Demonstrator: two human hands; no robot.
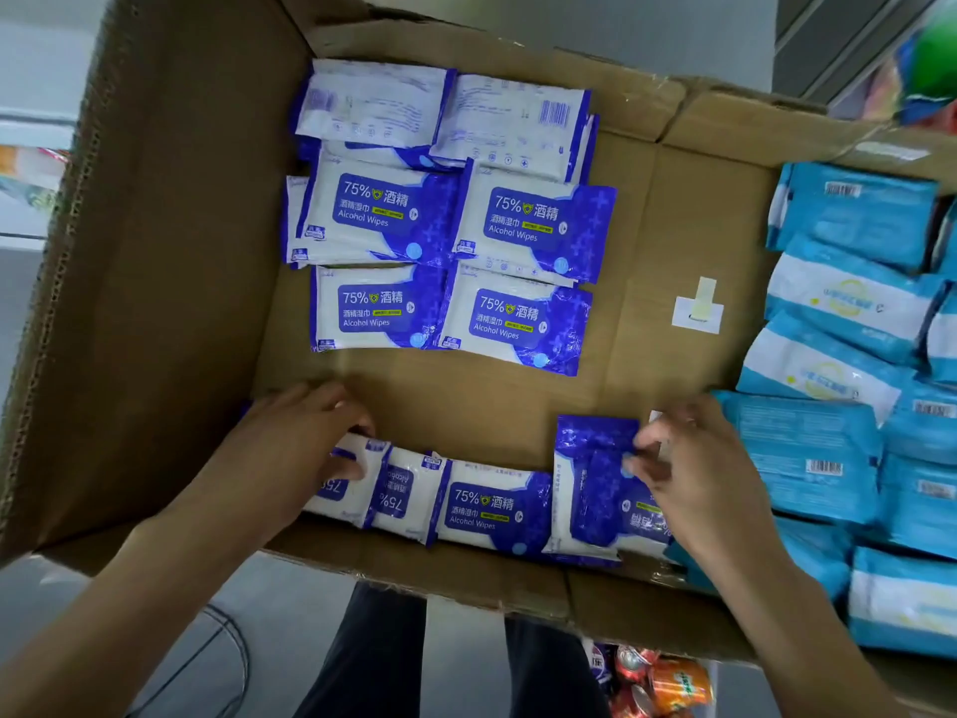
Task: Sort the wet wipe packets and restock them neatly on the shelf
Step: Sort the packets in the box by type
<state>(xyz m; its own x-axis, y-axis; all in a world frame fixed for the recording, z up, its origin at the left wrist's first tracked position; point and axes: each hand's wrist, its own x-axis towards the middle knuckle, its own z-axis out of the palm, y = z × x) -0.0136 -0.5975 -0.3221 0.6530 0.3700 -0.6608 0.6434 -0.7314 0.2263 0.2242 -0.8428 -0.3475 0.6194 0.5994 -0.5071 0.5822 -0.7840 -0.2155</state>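
Note:
An open cardboard box (171, 282) holds blue-and-white alcohol wipe packets. Several lie in tidy rows at the back middle (445, 220), the two farthest face down. A second row of packets (492, 505) runs along the near wall. My left hand (305, 443) grips the leftmost packet (339, 489) of that near row, fingers curled over its top edge. My right hand (689, 469) pinches the rightmost packet (600, 484), which is turned sideways. Light blue wipe packs (839, 365) are stacked along the box's right side.
A white label (698, 310) is stuck to the bare box floor between the two groups. The box's left flap stands tall. Below the near edge are my dark trousers and colourful drink cans (657, 681) on a pale floor.

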